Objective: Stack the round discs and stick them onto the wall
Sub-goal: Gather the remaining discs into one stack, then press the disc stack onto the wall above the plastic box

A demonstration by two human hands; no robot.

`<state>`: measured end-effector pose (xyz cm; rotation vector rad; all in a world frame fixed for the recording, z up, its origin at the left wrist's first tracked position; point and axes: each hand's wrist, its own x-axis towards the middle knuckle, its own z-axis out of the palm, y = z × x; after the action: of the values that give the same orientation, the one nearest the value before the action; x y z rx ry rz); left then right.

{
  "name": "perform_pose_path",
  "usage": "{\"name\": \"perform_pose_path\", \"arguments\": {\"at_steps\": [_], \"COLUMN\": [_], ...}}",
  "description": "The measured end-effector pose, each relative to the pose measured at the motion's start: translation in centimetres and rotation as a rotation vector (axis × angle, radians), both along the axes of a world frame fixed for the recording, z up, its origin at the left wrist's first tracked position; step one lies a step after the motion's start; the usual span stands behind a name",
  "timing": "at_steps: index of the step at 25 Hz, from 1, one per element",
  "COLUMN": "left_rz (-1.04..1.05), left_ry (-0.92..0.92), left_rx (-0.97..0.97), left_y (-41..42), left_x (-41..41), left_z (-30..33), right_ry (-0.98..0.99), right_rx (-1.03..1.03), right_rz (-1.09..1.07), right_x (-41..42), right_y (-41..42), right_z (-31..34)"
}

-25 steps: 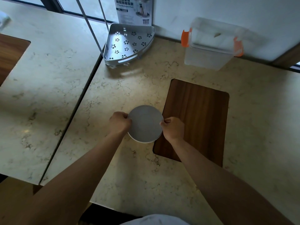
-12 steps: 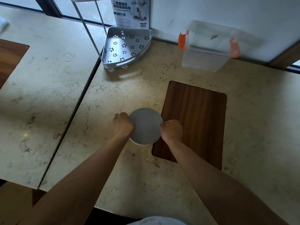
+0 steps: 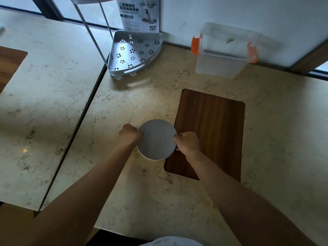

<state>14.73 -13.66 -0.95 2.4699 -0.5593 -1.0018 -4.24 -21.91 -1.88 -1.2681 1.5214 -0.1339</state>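
Observation:
A grey round disc (image 3: pixel 157 139) is held flat above the marble counter, with a white rim of a second disc showing along its lower edge. My left hand (image 3: pixel 129 134) grips its left edge with closed fingers. My right hand (image 3: pixel 188 142) pinches its right edge. The white wall (image 3: pixel 230 13) stands at the back of the counter, well beyond the disc.
A metal corner rack (image 3: pixel 134 52) with flower cut-outs stands at the back, its printed box (image 3: pixel 140 13) behind it. A clear container with orange clips (image 3: pixel 223 54) sits against the wall. A dark wood inlay (image 3: pixel 211 132) lies right of the disc. A seam splits the counter (image 3: pixel 53 103) on the left.
Both hands keep their hold on the disc. The view has shifted slightly, and the disc sits a little tilted with the white rim beneath it more visible.

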Motion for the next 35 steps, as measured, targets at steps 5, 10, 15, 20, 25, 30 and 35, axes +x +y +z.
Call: {"name": "perform_pose_path", "arguments": {"at_steps": [5,10,15,20,25,30,35], "left_rz": [0.064,0.066,0.032,-0.023,-0.08,-0.15,-0.17], "left_ry": [0.132,0.25,0.289,0.344,0.378,0.405,0.354], "left_rx": [-0.106,-0.128,-0.143,-0.121,-0.134,-0.2,-0.273], "left_y": [-0.2,-1.1,-2.7,-4.2,-5.7,-9.3,-15.1], "left_x": [0.2,-0.4,-3.4,-6.4,-9.1,-10.6,-10.7], "left_z": [0.1,-0.1,0.5,1.2,2.8,5.5,8.9], "right_ry": [-0.122,-0.128,-0.166,-0.157,-0.152,-0.128,-0.041], "right_rx": [0.08,0.067,0.091,0.053,0.0,-0.127,-0.326], "right_rz": [-0.05,-0.074,-0.161,-0.208,-0.194,-0.136,-0.025], "right_x": [-0.8,-2.3,-5.2,-9.0,-12.2,-14.2,-14.4], "right_y": [-0.3,-0.4,0.2,-0.1,-1.6,-6.5,-13.1], "right_z": [0.0,0.6,1.5,2.5,3.8,6.1,9.2]}}
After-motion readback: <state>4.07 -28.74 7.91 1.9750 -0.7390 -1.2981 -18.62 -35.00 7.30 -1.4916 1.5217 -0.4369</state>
